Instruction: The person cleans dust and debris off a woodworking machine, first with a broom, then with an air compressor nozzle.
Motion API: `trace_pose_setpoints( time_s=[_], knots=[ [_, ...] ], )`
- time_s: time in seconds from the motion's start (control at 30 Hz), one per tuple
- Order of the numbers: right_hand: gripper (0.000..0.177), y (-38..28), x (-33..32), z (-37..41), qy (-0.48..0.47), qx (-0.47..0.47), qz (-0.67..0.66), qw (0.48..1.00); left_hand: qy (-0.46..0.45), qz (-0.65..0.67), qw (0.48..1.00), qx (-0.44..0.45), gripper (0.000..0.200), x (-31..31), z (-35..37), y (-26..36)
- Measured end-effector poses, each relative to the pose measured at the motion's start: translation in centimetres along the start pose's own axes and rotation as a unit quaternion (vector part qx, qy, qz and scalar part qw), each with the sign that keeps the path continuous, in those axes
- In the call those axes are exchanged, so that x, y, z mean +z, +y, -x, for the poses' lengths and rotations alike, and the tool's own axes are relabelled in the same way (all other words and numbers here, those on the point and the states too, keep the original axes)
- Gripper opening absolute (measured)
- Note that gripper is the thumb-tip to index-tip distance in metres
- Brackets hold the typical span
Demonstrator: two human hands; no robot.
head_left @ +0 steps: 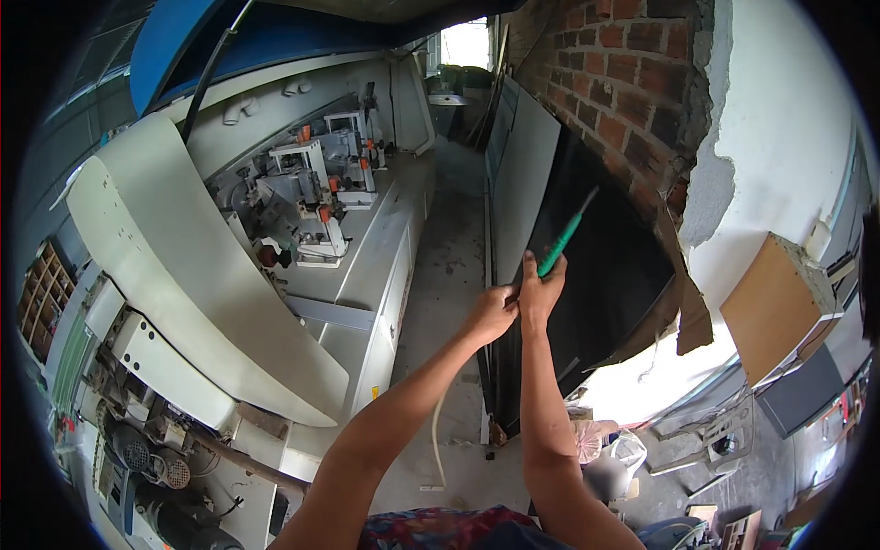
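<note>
My right hand (pixel 541 291) is closed around a green-handled screwdriver (pixel 563 244). Its narrow shaft points up and away, in front of a large black panel (pixel 610 266). Against the right wrist is my left hand (pixel 492 314), its fingers curled closed near the panel's edge. What those fingers hold, if anything, is hidden. The black panel leans by the brick wall, with a pale grey panel (pixel 536 147) behind it.
On the left stands a long machine with clamping units (pixel 316 197) and a raised white cover (pixel 202 257). A brick wall (pixel 623 78) rises on the right. A pale hose (pixel 436 435) hangs below my left forearm. A partly seen person (pixel 587 442) is at lower right.
</note>
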State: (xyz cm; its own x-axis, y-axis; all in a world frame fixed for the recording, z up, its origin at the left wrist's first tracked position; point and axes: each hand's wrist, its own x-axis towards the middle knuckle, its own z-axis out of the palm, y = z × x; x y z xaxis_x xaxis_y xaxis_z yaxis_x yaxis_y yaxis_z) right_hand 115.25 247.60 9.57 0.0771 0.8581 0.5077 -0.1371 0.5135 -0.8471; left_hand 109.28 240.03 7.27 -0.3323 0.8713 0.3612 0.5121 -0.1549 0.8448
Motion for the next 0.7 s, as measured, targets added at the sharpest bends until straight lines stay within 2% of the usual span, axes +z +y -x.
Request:
trace_pose_setpoints(
  time_s=[0.1,0.2,0.23,0.3,0.33,0.37,0.4,0.5,0.6,0.7],
  knots=[
    [0.036,2.1,-2.4,2.8,0.045,0.042,-0.021,0.998,-0.094,-0.065,0.993,-0.025,0.023,0.3,1.4,-0.5],
    [0.037,4.8,-3.5,6.4,0.114,0.040,-0.032,0.992,-0.160,-0.048,0.986,-0.027,0.021,0.8,3.8,-1.9],
    [0.033,5.6,-3.8,7.2,0.072,0.073,-0.020,0.995,-0.137,-0.051,0.989,-0.028,0.019,1.5,4.7,-3.3],
    [0.023,7.9,-4.2,9.1,-0.017,0.143,0.003,0.990,-0.085,0.057,0.989,-0.110,0.018,3.7,7.4,-7.5],
    [0.022,11.8,-4.3,9.9,-0.109,0.235,-0.073,0.963,-0.050,0.110,0.981,-0.152,0.018,4.5,9.2,-8.8],
    [0.026,13.0,-4.8,10.9,-0.201,0.261,-0.024,0.944,-0.011,0.065,0.980,-0.185,0.017,4.9,11.2,-8.8],
    [0.031,13.9,-5.2,12.4,-0.293,0.283,0.026,0.913,-0.002,0.112,0.972,-0.207,0.017,5.1,13.3,-9.3],
    [0.026,16.8,-6.1,19.2,-0.349,0.195,0.111,0.910,0.017,0.125,0.959,-0.253,0.017,6.1,20.0,-13.3],
    [0.023,17.3,-7.5,25.5,-0.460,0.264,0.128,0.838,0.084,0.056,0.949,-0.298,0.019,6.9,27.0,-14.3],
    [0.031,15.7,-7.9,32.2,-0.565,0.157,0.067,0.808,0.193,-0.021,0.927,-0.320,0.022,8.5,34.2,-16.1]
  ],
)
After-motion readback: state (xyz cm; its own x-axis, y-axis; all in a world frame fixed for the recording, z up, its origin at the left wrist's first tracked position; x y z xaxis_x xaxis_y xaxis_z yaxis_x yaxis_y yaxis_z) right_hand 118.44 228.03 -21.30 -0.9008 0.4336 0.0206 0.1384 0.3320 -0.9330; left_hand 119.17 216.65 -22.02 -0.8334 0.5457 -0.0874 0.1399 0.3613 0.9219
